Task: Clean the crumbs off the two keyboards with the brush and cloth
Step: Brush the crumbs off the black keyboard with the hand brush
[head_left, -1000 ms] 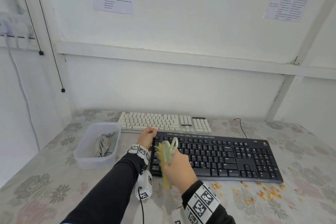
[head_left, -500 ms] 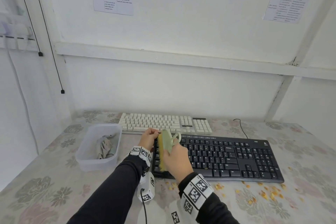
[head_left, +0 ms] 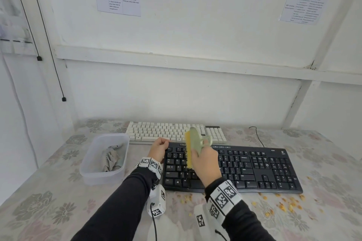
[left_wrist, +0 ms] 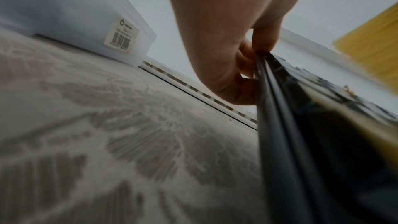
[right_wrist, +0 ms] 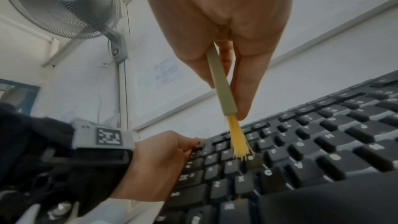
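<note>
A black keyboard (head_left: 254, 168) lies in front of a white keyboard (head_left: 168, 132) on the flowered table. My right hand (head_left: 205, 164) grips a pale green brush (head_left: 195, 141) with yellow bristles (right_wrist: 238, 140), which touch the keys at the black keyboard's left part. My left hand (head_left: 159, 147) pinches the black keyboard's far left corner (left_wrist: 264, 60), thumb on top. Yellow crumbs (head_left: 284, 204) lie on the table before the black keyboard. A grey cloth (head_left: 112, 158) lies crumpled in a clear plastic tub (head_left: 94, 174) at the left.
A black cable (head_left: 256, 135) runs from behind the keyboards at the right. White walls close the table at the back and left. A wall fan (right_wrist: 60, 4) hangs above in the right wrist view. A white wrist camera (head_left: 156, 201) hangs under my left arm.
My right hand has carried the brush away from me, from the black keyboard's near left edge to its upper left keys. The left hand has kept its hold on the corner.
</note>
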Available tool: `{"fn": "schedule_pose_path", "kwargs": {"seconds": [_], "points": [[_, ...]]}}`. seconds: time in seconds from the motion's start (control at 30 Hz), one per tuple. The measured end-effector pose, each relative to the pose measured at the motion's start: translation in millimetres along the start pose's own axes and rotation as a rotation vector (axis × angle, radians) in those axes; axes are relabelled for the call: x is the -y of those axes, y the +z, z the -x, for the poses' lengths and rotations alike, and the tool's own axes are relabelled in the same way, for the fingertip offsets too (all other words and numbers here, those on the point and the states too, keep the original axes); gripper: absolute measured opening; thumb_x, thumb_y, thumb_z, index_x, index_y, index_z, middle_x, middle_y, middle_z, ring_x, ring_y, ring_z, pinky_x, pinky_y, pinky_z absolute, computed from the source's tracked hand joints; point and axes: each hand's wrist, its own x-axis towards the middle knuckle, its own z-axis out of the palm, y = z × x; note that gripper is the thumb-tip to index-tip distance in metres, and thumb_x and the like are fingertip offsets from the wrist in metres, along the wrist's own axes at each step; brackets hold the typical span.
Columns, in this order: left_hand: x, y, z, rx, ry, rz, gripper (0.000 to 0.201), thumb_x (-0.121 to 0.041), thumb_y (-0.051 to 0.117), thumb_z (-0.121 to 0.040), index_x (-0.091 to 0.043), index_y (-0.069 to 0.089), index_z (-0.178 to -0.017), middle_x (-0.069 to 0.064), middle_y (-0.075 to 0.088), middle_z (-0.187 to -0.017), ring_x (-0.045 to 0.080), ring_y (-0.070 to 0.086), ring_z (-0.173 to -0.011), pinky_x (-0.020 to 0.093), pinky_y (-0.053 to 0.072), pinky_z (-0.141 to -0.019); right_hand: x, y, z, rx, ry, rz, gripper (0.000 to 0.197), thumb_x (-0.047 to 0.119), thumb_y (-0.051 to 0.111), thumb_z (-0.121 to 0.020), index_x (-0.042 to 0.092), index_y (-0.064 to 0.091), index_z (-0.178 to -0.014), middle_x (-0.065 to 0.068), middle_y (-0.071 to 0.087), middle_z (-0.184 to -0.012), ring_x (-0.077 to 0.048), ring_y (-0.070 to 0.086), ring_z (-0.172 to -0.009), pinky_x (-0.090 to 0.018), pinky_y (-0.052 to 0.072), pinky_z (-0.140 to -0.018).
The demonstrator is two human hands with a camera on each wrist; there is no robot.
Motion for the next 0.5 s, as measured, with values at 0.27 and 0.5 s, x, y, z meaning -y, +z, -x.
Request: {"fn": "schedule_pose_path", "kwargs": {"seconds": [0.27, 0.5], "points": [[4, 4, -4, -0.015, -0.001, -0.085, 0.018, -0.014, 0.041, -0.096, -0.020, 0.054, -0.084, 0.011, 0.060, -0.096, 0.030, 0.057, -0.098, 0.053, 0.043, -0.099, -26, 8, 7, 0.146, 0.005, 0.096, 0.031, 0.010, 0.044, -0.092, 0.002, 0.043, -0.122, 0.001, 0.048, -0.078, -0.008, 0.049, -0.063, -0.010, 0.041, -0.051], [-1, 11, 0, -0.064, -0.019, -0.180, 0.018, -0.023, 0.032, -0.099, -0.015, 0.048, -0.105, 0.011, 0.055, -0.111, 0.026, 0.053, -0.104, 0.039, 0.042, -0.100, -37, 2, 24, 0.263, -0.002, 0.112, 0.016, 0.009, 0.044, -0.089, 0.010, 0.046, -0.104, 0.004, 0.042, -0.075, -0.008, 0.050, -0.064, -0.014, 0.045, -0.053]]}}
